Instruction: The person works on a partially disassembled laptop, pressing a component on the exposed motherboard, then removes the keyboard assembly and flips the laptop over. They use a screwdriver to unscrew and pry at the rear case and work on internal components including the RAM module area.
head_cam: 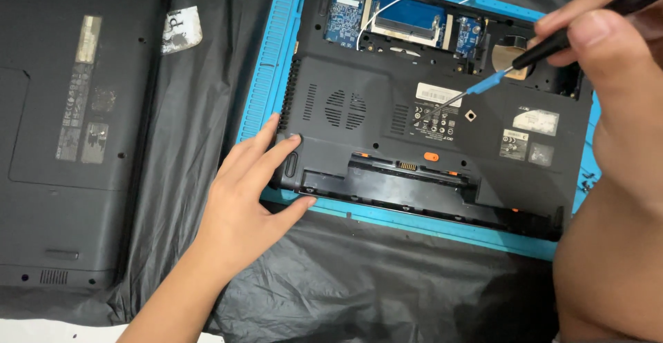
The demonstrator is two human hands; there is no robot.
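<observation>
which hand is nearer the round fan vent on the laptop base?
Left. The left hand rests on the laptop's near-left corner, just below-left of the fan vent. The right hand holds a screwdriver far to the vent's right.

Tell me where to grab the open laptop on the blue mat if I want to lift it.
Probably the laptop by its two short sides, coming in from left and right. The left hand already rests on the near left corner; the open bay at the far edge exposes boards and wires.

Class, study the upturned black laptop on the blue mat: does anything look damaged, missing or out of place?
Yes. The black laptop lacks its rear cover, so blue circuit boards show, a loose white wire trails across them, and its battery bay sits empty.
</observation>
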